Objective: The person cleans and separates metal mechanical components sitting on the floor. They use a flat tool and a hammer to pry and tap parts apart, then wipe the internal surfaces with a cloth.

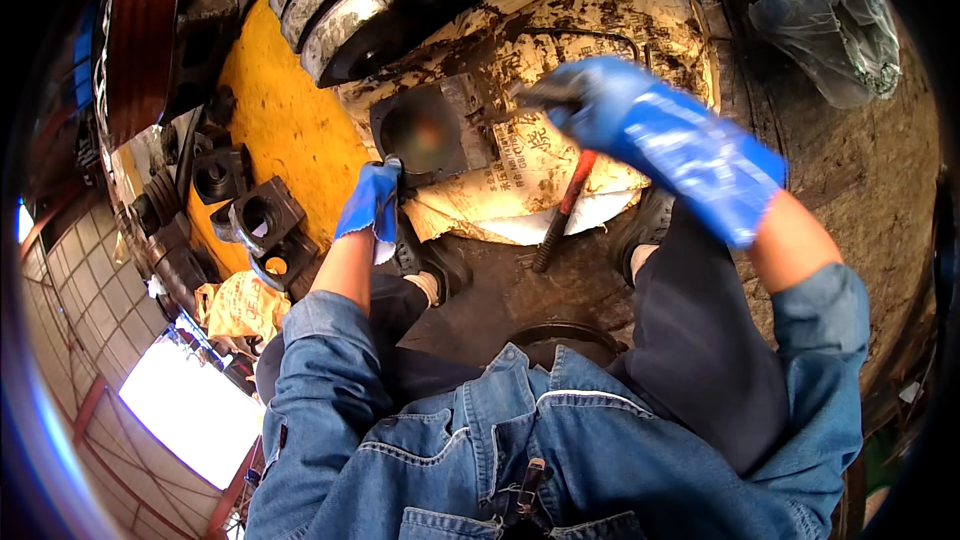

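Observation:
My left hand [372, 204], in a blue glove, is closed on the near left corner of a dark square block [453, 95] with a large round hollow. The block lies on a stained, printed paper sack [600, 10]. My right hand [590, 105], in a long blue glove and smeared by motion, is up over the sack to the right of the block. Its fingers are curled round a dark, narrow thing [545, 95] that points toward the block. The kind of that thing is too blurred to tell. A red-handled tool [572, 195] lies just below my right hand.
A row of thick, ridged metal pieces [325, 10] stands at the far side. More dark holed blocks [265, 215] sit on a yellow surface [270, 100] at left, near a crumpled orange bag [243, 305]. Clear plastic [825, 25] lies far right. My shoes flank the sack's near edge.

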Demonstrator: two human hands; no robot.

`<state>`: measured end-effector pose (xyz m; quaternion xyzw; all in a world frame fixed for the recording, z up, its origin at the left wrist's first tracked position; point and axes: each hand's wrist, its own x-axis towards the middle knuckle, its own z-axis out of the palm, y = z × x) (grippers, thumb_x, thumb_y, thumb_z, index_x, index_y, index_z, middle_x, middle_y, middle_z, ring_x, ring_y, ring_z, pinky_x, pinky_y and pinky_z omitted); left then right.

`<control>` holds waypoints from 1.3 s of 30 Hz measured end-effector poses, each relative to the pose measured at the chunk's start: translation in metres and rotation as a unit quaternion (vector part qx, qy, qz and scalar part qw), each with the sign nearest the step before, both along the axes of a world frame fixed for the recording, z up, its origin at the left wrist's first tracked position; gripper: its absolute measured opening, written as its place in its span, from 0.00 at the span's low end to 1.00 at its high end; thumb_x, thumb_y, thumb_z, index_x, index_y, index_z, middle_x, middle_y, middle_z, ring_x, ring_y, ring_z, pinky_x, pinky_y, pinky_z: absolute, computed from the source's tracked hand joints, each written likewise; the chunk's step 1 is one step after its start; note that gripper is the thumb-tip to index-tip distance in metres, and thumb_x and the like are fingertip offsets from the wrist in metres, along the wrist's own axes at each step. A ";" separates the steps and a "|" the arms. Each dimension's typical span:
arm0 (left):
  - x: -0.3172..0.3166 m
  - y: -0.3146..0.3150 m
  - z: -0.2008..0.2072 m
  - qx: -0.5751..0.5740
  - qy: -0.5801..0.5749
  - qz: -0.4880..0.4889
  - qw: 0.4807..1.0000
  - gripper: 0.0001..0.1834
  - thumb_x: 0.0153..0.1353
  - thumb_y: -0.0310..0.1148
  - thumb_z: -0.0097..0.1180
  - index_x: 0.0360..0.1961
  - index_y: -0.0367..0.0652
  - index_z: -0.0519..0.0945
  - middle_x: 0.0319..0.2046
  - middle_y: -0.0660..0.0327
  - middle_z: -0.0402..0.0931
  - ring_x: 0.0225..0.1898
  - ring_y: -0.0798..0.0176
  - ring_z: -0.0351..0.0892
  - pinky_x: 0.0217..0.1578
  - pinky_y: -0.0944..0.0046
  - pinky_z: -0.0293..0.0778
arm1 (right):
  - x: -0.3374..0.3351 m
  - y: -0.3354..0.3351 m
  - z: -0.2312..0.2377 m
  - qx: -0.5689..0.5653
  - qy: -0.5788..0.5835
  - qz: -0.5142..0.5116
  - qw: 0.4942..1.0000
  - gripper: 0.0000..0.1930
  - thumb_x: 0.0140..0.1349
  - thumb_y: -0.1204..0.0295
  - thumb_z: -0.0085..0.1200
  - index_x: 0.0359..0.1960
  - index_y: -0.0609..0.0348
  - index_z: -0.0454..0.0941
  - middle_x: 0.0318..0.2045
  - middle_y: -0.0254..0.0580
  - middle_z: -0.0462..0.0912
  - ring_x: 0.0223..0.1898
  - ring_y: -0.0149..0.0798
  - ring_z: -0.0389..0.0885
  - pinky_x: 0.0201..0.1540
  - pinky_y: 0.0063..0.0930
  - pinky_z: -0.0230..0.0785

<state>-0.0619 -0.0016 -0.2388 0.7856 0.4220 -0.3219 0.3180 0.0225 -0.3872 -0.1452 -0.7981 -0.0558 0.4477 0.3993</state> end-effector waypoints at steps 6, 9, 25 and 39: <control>0.014 -0.001 -0.004 0.051 0.079 -0.090 0.992 0.27 0.69 0.50 0.53 0.47 0.30 0.80 0.33 0.53 0.82 0.29 0.56 0.76 0.34 0.55 0.73 | -0.004 0.015 -0.022 -0.042 0.006 0.004 0.999 0.14 0.65 0.69 0.56 0.52 0.51 0.82 0.31 0.43 0.86 0.31 0.37 0.84 0.36 0.33 0.76; 0.018 -0.025 0.018 0.038 0.063 -0.034 0.997 0.26 0.70 0.48 0.53 0.48 0.28 0.79 0.33 0.54 0.81 0.30 0.59 0.73 0.34 0.56 0.70 | -0.004 -0.004 -0.013 0.039 0.030 -0.061 0.997 0.14 0.63 0.68 0.58 0.49 0.50 0.83 0.29 0.42 0.86 0.32 0.36 0.84 0.37 0.33 0.76; 0.008 -0.004 0.017 0.033 0.052 -0.087 0.994 0.28 0.69 0.48 0.52 0.54 0.30 0.76 0.44 0.50 0.79 0.41 0.58 0.74 0.44 0.56 0.70 | -0.008 0.005 -0.016 -0.042 -0.015 -0.048 0.998 0.11 0.65 0.64 0.59 0.43 0.57 0.84 0.26 0.45 0.84 0.28 0.37 0.84 0.33 0.33 0.75; 0.009 0.003 -0.008 0.025 0.031 -0.037 0.999 0.28 0.68 0.49 0.54 0.50 0.29 0.79 0.37 0.51 0.83 0.35 0.58 0.78 0.38 0.54 0.74 | -0.003 -0.006 -0.021 0.037 0.007 -0.057 0.998 0.13 0.62 0.64 0.63 0.47 0.54 0.85 0.32 0.47 0.86 0.33 0.40 0.85 0.39 0.34 0.77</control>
